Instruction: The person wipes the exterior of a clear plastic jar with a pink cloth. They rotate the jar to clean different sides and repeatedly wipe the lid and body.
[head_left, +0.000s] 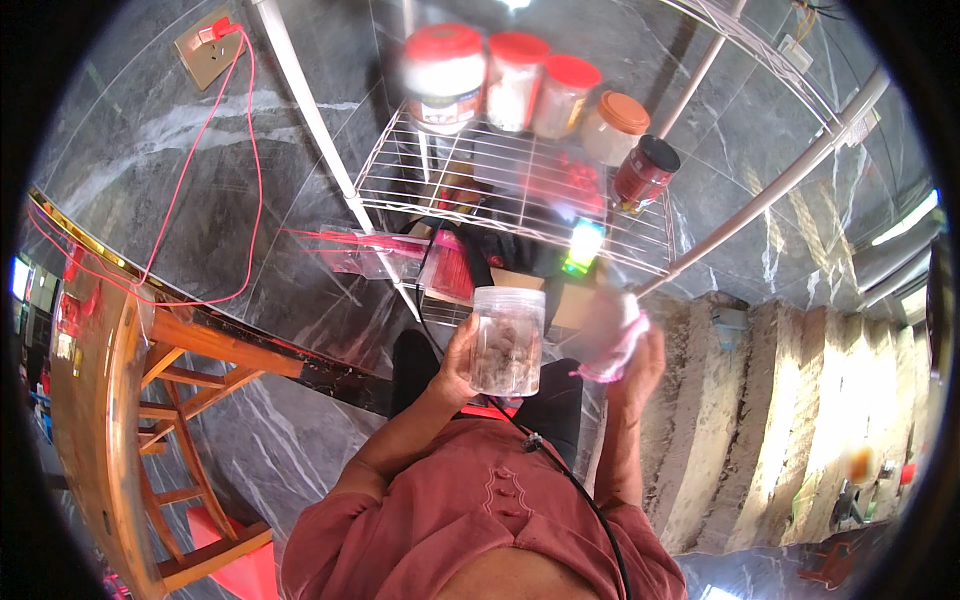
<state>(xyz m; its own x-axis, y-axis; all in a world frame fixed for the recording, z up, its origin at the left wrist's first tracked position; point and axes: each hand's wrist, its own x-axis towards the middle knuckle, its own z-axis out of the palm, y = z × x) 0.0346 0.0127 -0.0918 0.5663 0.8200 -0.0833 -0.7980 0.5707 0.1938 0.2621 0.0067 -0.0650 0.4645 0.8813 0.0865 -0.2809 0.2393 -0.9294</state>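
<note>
My left hand (457, 361) grips a clear plastic jar (508, 345) with a pale lid, upright in front of my body. Brownish lumps show through its wall; what they are I cannot tell. To the right of the jar, my right hand (637, 367) holds a pink and white cloth (616, 345), blurred and bunched at the fingers. Beyond both hands stands a white wire shelf rack (480, 202). On its upper tier are a large red-lidded jar (444, 79), two smaller red-lidded jars, an orange-lidded jar (615, 127) and a dark-lidded jar (646, 174).
Packets of pink sticks (450, 270) and a cardboard box (574, 304) sit low in the rack. A pink cable (255, 150) hangs from a wall socket (206, 49) at left. A wooden table (112, 420) stands left; concrete steps (720, 420) rise at right.
</note>
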